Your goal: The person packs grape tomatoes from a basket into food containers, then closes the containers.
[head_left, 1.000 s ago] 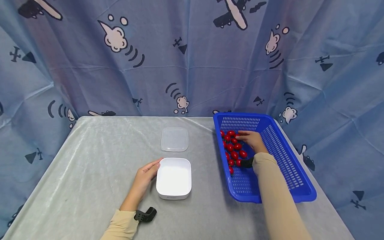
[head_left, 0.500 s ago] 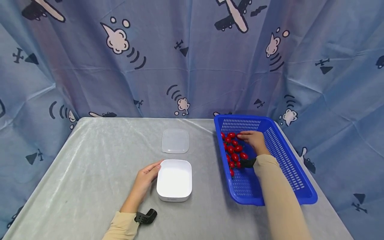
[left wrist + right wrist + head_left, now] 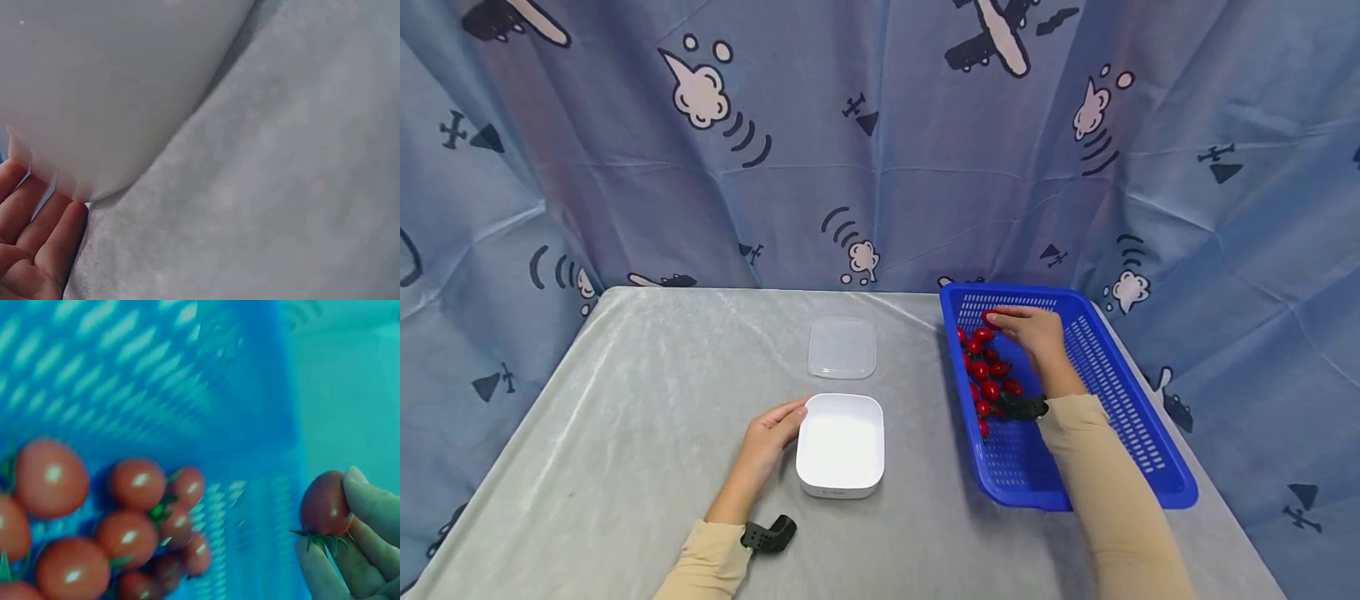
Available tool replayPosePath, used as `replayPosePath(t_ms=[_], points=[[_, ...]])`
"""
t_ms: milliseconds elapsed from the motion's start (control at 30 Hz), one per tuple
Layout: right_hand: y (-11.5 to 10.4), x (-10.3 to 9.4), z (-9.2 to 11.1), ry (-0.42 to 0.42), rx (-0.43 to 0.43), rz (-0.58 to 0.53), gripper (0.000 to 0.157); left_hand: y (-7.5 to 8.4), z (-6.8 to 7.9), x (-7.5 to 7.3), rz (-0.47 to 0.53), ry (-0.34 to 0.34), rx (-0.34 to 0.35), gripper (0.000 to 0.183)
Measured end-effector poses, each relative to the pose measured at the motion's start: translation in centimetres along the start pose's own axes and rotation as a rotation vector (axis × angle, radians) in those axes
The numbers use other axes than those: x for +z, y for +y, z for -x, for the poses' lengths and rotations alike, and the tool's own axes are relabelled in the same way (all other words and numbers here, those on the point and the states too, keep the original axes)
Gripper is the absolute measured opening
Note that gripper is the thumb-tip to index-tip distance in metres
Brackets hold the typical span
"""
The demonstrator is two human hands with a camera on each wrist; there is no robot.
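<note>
Starting from the head view, one red tomato is pinched by the fingertips of the right hand and is seen against the far wall of the blue basket; its exact height cannot be told. The other tomatoes are gathered along the left side of the basket. Very near to them a black band is worn on the right wrist; if the wrist were lowered, they could probably be pressed or rolled by it. At its left side the white container is touched by the left hand. Behind it, a clear lid is laid on the table.

In the left wrist view, the wall of the container is met by the fingertips, with the fingers close together and only slightly bent. Because support is given from one side, the container could perhaps be slid or tilted by a careless push.

In the right wrist view, the held tomato is seen well apart from the others, its green stem leaves pointing downward. Since its skin looks smooth and round, it could be dropped if the pinch were loosened, or bruised if squeezed too strongly.
</note>
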State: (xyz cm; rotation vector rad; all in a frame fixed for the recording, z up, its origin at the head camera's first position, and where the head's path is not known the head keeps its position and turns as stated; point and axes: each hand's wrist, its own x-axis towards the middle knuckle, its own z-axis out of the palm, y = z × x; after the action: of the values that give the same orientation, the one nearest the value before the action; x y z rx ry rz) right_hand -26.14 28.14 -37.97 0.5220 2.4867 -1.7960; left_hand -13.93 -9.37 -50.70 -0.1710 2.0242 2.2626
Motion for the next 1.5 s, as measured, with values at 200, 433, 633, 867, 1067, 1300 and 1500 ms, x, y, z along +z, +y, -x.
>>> replayPosePath(t_ms=[200,433,633,867,1067,1300,1500], points=[[-1.8,1.0,3.3,-0.051,-0.098,-0.071,0.056,-0.1,0.1,-0.1,-0.011,0.012,-0.034,0.038],[-2.9,2.1,7.4,-0.069,-0.160,0.082,0.053,-0.1,0.0,-0.2,-0.024,0.003,-0.028,0.039],[-3.4,2.9,10.0,-0.033,-0.182,0.004,0.051,0.2,-0.4,-0.2,-0.033,-0.009,0.005,0.039],[-3.6,4.1,12.2,-0.017,-0.193,0.043,0.048,0.1,-0.3,-0.1,-0.035,-0.004,-0.010,0.037],[-3.6,5.8,13.5,-0.012,-0.185,0.038,0.045,-0.2,-0.4,0.0,0.002,0.005,0.019,0.036],[-2.5,8.8,14.9,-0.052,-0.229,-0.034,0.034,-0.2,-0.4,-0.1,0.008,0.010,0.019,0.035],[-1.1,11.6,14.8,-0.123,-0.207,-0.052,0.031,-0.2,-0.4,-0.1,0.015,0.006,0.020,0.036]])
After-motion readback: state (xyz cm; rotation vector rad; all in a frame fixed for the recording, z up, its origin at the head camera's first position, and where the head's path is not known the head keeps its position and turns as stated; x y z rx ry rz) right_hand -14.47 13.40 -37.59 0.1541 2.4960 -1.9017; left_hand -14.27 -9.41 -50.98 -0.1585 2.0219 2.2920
